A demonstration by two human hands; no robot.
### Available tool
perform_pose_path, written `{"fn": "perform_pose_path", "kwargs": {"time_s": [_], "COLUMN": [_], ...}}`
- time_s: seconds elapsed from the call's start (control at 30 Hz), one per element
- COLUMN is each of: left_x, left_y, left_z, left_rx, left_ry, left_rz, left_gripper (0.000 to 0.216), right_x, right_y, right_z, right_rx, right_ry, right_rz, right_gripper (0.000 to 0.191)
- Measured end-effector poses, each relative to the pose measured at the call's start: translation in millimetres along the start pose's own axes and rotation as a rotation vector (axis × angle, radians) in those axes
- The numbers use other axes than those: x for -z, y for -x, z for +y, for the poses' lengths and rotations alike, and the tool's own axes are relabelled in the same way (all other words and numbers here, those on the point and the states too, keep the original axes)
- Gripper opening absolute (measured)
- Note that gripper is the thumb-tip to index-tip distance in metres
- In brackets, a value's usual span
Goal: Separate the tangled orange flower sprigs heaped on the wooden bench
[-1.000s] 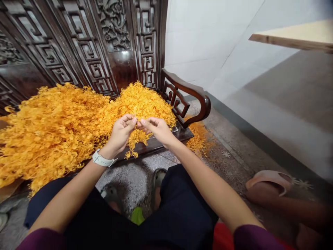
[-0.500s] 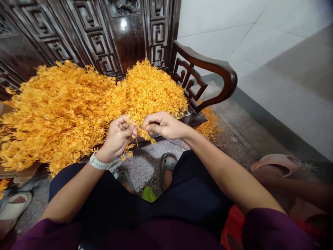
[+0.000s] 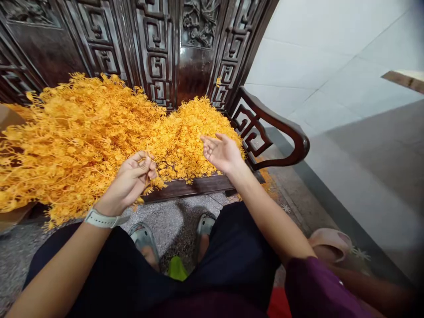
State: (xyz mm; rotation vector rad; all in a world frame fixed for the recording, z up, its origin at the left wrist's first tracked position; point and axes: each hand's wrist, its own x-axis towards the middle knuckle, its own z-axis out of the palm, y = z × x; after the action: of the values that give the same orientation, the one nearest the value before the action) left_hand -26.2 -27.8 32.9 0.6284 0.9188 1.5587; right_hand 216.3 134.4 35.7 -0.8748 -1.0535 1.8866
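Note:
My left hand (image 3: 134, 176), with a pale watch band at its wrist, pinches a thin orange-yellow plastic flower stem (image 3: 149, 157); a few bits dangle below the fingers. My right hand (image 3: 221, 152) is held out, palm turned up and fingers apart, with nothing in it. It is over the front of the smaller heap of orange-yellow plastic flower pieces (image 3: 185, 132). One loose orange-yellow piece (image 3: 218, 81) shows above that heap, against the carved backrest. A larger heap of stems (image 3: 86, 128) lies left of it, beyond my left hand.
Both heaps lie on a dark carved wooden bench (image 3: 185, 187) with a curved armrest (image 3: 281, 117) at right. Fallen orange bits (image 3: 270, 183) lie on the floor beside it. Another person's pink slipper (image 3: 331, 243) is at right. Cardboard (image 3: 15, 221) shows at left.
My right hand has moved away from the left, up and right, and opened. A loose orange-yellow piece now appears above the smaller heap. My left hand moved slightly left; the view shifted.

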Motion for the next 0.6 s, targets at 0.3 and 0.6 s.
{"fn": "perform_pose_path", "kwargs": {"time_s": [0.3, 0.6], "left_x": [-11, -17], "left_y": [2, -14], "left_z": [-5, -8], "left_rx": [-0.036, -0.091], "left_ry": [0.098, 0.106], "left_rz": [0.031, 0.082], "left_gripper": [0.023, 0.025], "right_x": [-24, -50], "right_y": [5, 41], "right_z": [49, 68], "right_rx": [-0.086, 0.017], "right_ry": [0.318, 0.376], "right_rz": [-0.336, -0.647], "right_gripper": [0.034, 0.031]}}
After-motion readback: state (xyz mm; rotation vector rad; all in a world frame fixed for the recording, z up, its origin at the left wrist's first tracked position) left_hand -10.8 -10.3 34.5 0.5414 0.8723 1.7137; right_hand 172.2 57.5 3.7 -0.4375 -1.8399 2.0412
